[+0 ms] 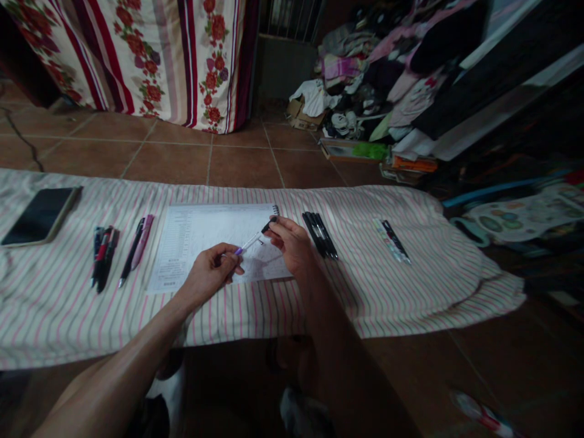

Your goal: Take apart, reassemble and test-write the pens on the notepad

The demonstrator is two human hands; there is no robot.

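Observation:
Over a white spiral-bound notebook with printed text, my left hand pinches a slim clear pen with a purple section near the fingers. At the pen's upper right end, my right hand is closed on a black pen cap. I cannot tell whether pen and cap touch. Just right of the notebook lie several black pens side by side. To its left rest a black pen and a pink pen.
Farther left lie a bundle of several pens and a phone. Two slim pens, one patterned, lie at the right on the striped cloth. Beyond the table are a floral curtain and piled clothes.

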